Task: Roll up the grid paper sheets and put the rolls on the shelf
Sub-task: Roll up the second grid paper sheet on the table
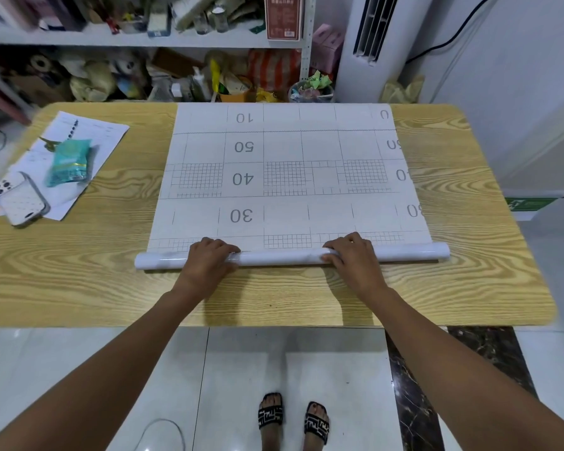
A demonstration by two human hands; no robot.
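1. Far left of table [79, 281]: phone [19, 199] face down with lenses up, lying on loose papers [92, 131] near the left edge.
2. Just right of phone: teal packet [69, 162], tilted, also on the papers.
3. Behind table, back left to centre: shelf [111, 39], white boards, packed with clutter on both visible levels; contents too blurred to name.
4. Left hand [209, 258]: palm down on roll [280, 257], fingers curled over its top, gripping it left of centre.
5. Roll: white tube lying across the table near the front, about parallel to the front edge. Both ends stick out past the hands, and the middle is bare between them.
6. Sheet [284, 203]: only partly rolled. The unrolled part lies flat on the table from the roll to the back edge. Printed with grid patches and the numbers 30, 40, 50, 10, which read upside down from here.
7. Below table front, between the forearms: two feet in black patterned sandals [293, 421] on pale floor tiles.
8. Right hand [352, 255]: palm down on the roll right of centre, fingers curled over the top, gripping it. Level with left hand, well apart from it.
9. Back right, beside shelf: tall white air-con unit [368, 43] standing on the floor, black cable on the wall to its right.
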